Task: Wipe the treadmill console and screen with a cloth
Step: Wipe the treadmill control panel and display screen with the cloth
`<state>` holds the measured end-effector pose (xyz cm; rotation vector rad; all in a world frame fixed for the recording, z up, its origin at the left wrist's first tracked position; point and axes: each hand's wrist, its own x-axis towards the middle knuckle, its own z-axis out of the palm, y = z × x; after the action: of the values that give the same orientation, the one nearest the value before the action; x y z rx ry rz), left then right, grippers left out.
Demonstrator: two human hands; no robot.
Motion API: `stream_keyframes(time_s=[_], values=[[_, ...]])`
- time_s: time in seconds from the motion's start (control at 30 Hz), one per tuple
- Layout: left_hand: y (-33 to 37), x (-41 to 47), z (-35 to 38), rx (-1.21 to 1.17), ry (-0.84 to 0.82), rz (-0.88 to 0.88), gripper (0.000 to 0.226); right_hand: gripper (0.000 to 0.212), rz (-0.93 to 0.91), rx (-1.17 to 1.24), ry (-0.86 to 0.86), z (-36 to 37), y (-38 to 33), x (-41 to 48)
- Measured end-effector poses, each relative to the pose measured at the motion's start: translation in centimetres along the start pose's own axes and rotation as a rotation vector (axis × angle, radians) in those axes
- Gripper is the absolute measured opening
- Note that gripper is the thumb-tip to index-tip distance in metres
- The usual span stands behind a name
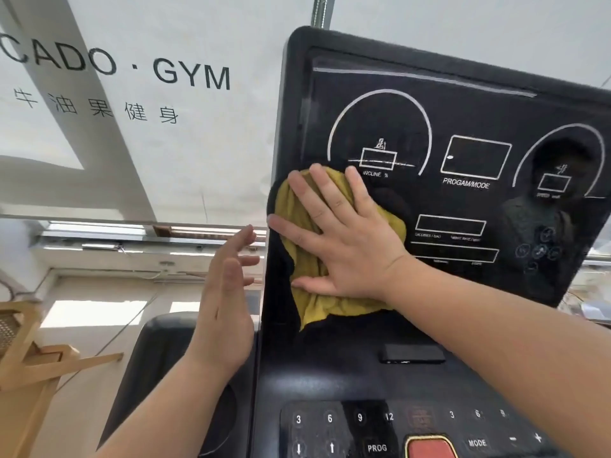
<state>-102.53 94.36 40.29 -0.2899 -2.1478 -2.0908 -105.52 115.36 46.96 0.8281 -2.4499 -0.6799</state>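
Observation:
The black treadmill screen (pixel 463 104) fills the upper right, with white dial outlines marked INCLINE and PROGAM/MODE. My right hand (pixel 344 239) lies flat, fingers spread, pressing a yellow cloth (pixel 317 305) against the screen's lower left corner. The cloth bunches under my palm and hangs below it. My left hand (pixel 228 292) hovers edge-on just left of the screen's side, fingers apart, holding nothing. Below the screen is the console keypad (pixel 380 424) with number keys, PROG, MODE and a red stop button (pixel 429 447).
A white wall with GYM lettering (pixel 191 74) is behind on the left. A wooden frame (pixel 29 352) stands at the lower left. A black cup holder (pixel 211 418) sits left of the keypad. Windows show below the wall.

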Motion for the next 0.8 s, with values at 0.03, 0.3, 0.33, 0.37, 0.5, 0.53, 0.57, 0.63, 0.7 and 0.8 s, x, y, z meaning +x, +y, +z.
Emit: stream_keyframes(time_s=[0.03, 0.3, 0.33, 0.37, 0.5, 0.53, 0.57, 0.63, 0.7, 0.8], values=[[-0.1, -0.3, 0.1, 0.017, -0.005, 0.012, 0.085, 0.091, -0.02, 0.005, -0.007, 0.5, -0.8, -0.7], [2.1, 2.0, 1.0, 0.13, -0.052, 0.169, 0.074, 0.087, -0.158, -0.015, 0.025, 0.2, 1.9, -0.7], [2.4, 2.2, 1.1, 0.131, -0.044, 0.173, 0.072, 0.087, -0.139, -0.032, 0.04, -0.3, 3.3, -0.1], [2.6, 2.4, 1.1, 0.126, -0.032, 0.167, 0.072, 0.088, -0.102, -0.055, 0.056, -1.0, 4.9, 0.5], [2.8, 2.1, 1.2, 0.14, -0.027, 0.171, 0.068, 0.09, 0.025, -0.121, 0.102, -3.9, 11.4, 3.2], [2.8, 2.0, 1.3, 0.14, -0.03, 0.171, 0.065, 0.09, 0.036, -0.132, 0.103, -4.3, 12.2, 3.6], [2.9, 1.9, 1.4, 0.138, -0.033, 0.164, 0.064, 0.089, 0.049, -0.14, 0.101, -4.6, 12.6, 3.8], [3.0, 1.6, 1.7, 0.148, -0.033, 0.149, 0.068, 0.09, 0.095, -0.136, 0.098, -4.5, 12.0, 3.8], [2.8, 1.4, 1.9, 0.173, -0.02, 0.15, 0.073, 0.093, 0.146, -0.109, 0.093, -3.9, 10.0, 3.3], [2.3, 0.8, 2.3, 0.188, 0.006, 0.166, 0.075, 0.095, 0.108, -0.077, 0.064, -2.4, 6.4, 1.7]])
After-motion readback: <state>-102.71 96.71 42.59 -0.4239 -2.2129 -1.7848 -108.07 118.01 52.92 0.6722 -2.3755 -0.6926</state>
